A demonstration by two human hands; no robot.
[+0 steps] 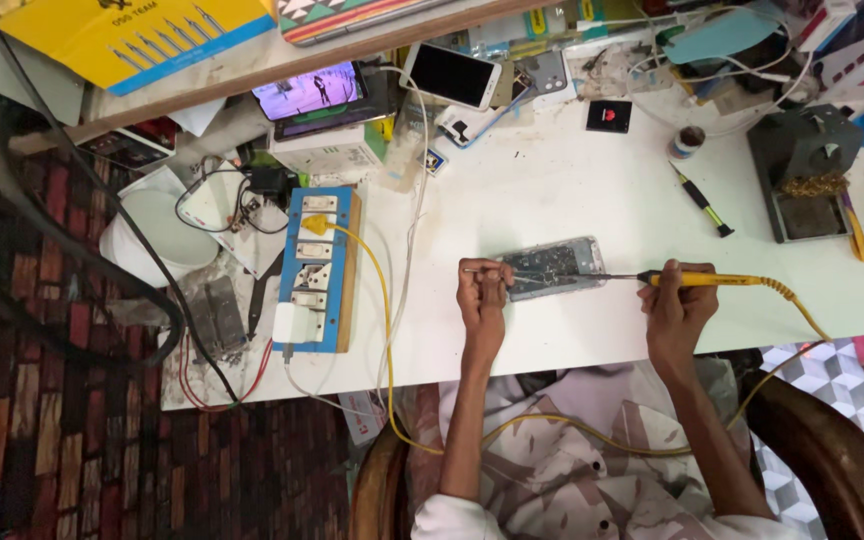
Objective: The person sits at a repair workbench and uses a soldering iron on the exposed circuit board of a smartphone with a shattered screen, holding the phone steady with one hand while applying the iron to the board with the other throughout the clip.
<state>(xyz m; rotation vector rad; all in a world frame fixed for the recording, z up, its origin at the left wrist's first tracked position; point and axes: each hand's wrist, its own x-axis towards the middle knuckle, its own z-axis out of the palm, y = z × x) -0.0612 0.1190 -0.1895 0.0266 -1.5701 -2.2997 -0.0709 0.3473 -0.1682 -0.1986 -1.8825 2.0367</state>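
Note:
An opened phone [557,266] with its circuit board showing lies on the white table [552,190]. My left hand [482,296] rests at the phone's left end and pinches a thin pair of tweezers [512,273] laid across the board. My right hand [679,303] grips a yellow-handled soldering iron [697,280], its dark tip pointing left and reaching the phone's right edge. The iron's yellow cord [792,300] trails off the table's front edge to the right.
A blue power strip [314,270] lies at the left with a yellow plug in it. Several phones [450,75] rest at the back. A dark iron stand with brass wool [807,170], screwdrivers [702,202] and loose cables lie at the back right.

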